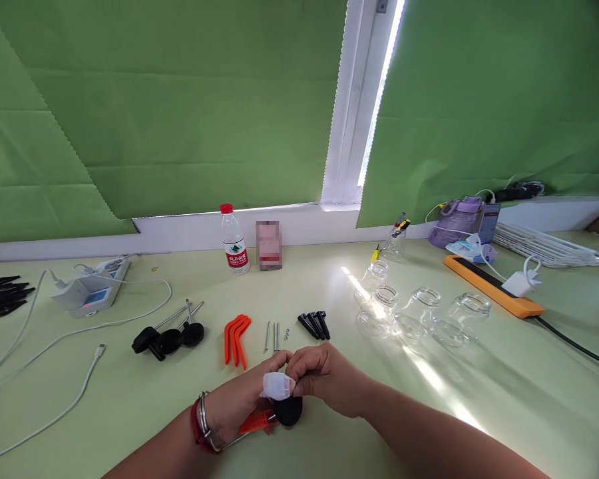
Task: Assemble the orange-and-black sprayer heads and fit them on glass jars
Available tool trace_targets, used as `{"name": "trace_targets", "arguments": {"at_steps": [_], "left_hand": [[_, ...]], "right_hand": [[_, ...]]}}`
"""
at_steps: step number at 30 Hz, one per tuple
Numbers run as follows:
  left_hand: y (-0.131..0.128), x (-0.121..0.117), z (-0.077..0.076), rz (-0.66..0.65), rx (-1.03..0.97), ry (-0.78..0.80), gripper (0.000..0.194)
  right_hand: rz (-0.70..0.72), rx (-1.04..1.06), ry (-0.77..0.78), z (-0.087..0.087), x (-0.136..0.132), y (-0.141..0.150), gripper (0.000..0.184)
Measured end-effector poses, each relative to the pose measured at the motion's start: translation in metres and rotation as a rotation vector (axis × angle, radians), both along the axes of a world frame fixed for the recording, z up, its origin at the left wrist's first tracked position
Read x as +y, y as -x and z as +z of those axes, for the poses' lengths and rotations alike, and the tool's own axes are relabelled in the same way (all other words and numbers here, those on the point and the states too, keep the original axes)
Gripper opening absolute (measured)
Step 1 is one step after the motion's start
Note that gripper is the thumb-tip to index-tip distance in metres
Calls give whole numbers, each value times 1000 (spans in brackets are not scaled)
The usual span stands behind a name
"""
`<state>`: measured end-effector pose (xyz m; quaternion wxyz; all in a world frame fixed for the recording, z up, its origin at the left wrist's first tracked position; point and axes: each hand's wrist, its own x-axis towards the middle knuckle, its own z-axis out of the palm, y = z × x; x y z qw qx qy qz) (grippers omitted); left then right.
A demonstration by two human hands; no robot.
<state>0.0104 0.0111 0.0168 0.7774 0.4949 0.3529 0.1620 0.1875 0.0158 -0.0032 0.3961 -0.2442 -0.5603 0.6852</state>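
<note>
Both my hands meet low in the middle of the head view. My left hand, with a white bandage on one finger and bracelets at the wrist, is closed around an orange lever piece with a black round knob. My right hand is curled shut and pinches the top of the same assembly. What sits between the fingertips is hidden.
On the pale green table lie black knobs on metal rods, orange levers, thin screws, black pegs, several glass jars, a water bottle, a white power strip with cables and an orange power strip.
</note>
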Motion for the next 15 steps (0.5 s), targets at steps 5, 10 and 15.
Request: {"name": "trace_targets", "arguments": {"at_steps": [5, 10, 15], "left_hand": [[0, 0, 1, 9, -1, 12, 38], [0, -1, -1, 17, -19, 23, 38], [0, 0, 1, 10, -11, 15, 37]], "right_hand": [[-11, -13, -1, 0, 0, -1, 8], [22, 5, 1, 0, 1, -2, 11], [-6, -63, -4, 1, 1, -3, 14]]}}
